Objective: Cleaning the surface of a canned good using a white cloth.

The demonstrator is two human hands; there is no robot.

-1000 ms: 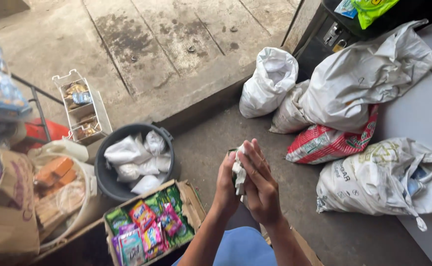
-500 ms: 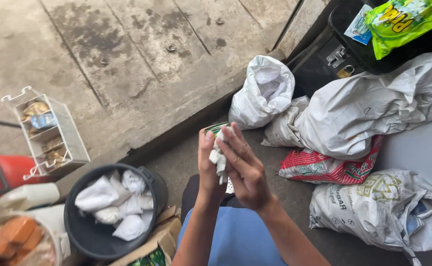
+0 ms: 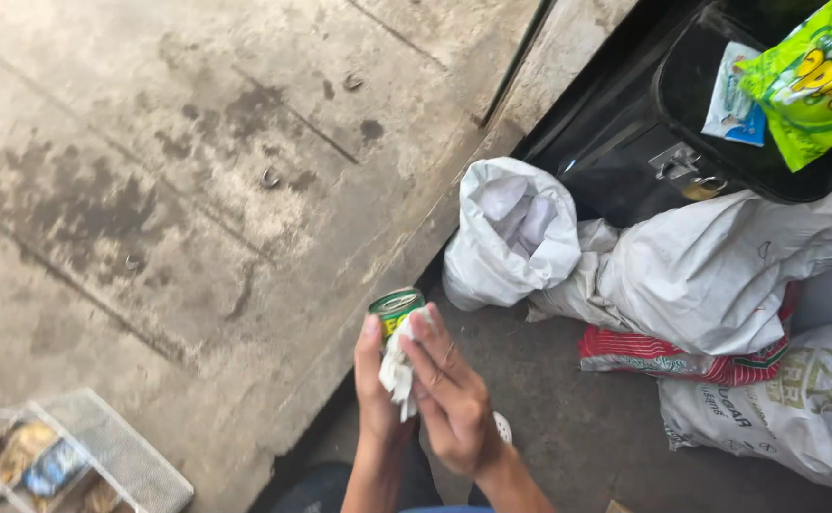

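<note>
Left hand gripping a small can, fingers closed round its side, can tilted, top facing up toward me. Right hand closed on a white cloth, pressing it against the can's side. Both held over the concrete floor edge. Open white sack just beyond the can, more sacks to the right. Wire basket bottom left, well apart.

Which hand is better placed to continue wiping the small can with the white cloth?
Probably the right hand: its fingers press the white cloth against the can, while the left hand grips the can from behind.
</note>
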